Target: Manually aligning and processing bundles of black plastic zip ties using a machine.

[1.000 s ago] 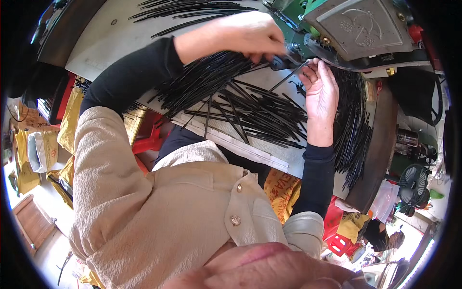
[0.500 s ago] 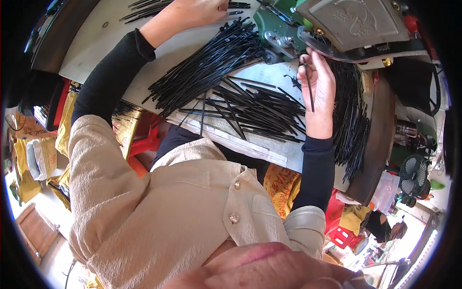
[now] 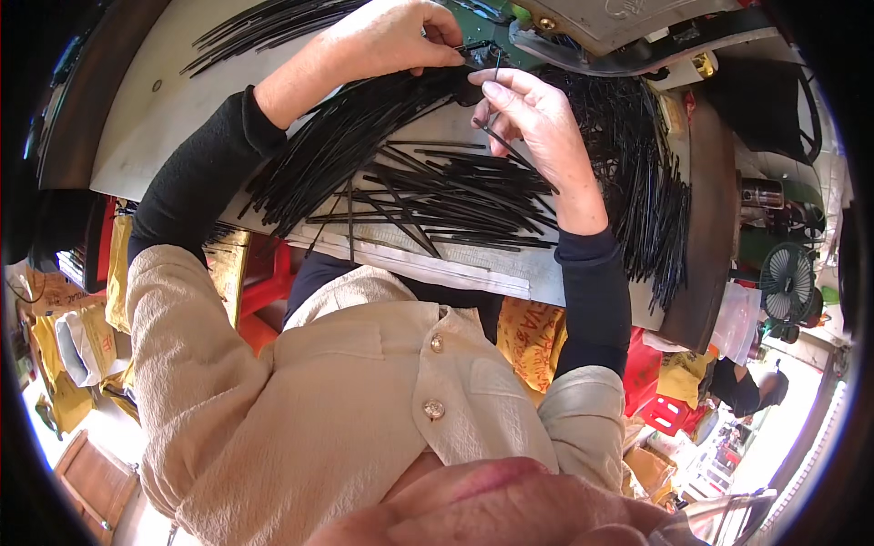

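My right hand (image 3: 537, 123) pinches a thin black rod (image 3: 519, 156), which slants from the fingertips back along the palm. Close on its left, my left hand (image 3: 391, 41) has its fingers curled together at the green machine base (image 3: 475, 25). A small dark end juts from those fingertips, too small to name. Below the left hand lies a thick bundle of black rods (image 3: 332, 141). Looser black rods (image 3: 464, 196) are strewn crosswise nearer me. Another heap of black rods (image 3: 642, 191) lies right of my right hand, and a smaller bunch (image 3: 264, 27) at the far left.
A grey metal machine cover (image 3: 628, 18) overhangs the far side of the pale table (image 3: 127, 136). Dark wooden edging (image 3: 715, 237) bounds the right side. Beyond stands a fan (image 3: 787, 282). A red stool (image 3: 264, 282) and yellow printed sack (image 3: 530, 341) are below; another person (image 3: 742, 387) is behind.
My right hand has moved left with its rod, away from the grey cover and close to my left hand. My left hand has moved right, to the machine base. The whole view has shifted slightly.
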A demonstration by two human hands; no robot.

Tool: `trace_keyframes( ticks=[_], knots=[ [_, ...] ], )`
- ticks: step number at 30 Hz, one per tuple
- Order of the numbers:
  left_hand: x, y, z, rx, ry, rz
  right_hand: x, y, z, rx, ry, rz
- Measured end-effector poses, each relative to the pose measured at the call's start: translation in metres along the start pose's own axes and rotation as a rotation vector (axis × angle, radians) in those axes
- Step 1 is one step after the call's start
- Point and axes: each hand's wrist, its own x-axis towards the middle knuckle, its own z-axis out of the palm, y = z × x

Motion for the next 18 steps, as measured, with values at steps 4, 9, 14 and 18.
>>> trace_keyframes(
  ticks=[4,9,14,18],
  knots=[
    [0.003,-0.004,0.011,-0.014,-0.029,-0.112,0.0,0.002,-0.001,-0.011,0.021,0.004],
    [0.002,0.0,0.011,0.03,0.005,-0.082,-0.001,0.001,-0.002,-0.01,0.029,0.007],
    [0.002,0.003,0.015,0.067,0.055,-0.034,-0.002,0.0,-0.002,-0.03,0.045,-0.003],
    [0.002,0.009,0.015,0.069,0.046,-0.044,-0.003,0.002,-0.002,-0.03,0.061,-0.009]
  ],
)
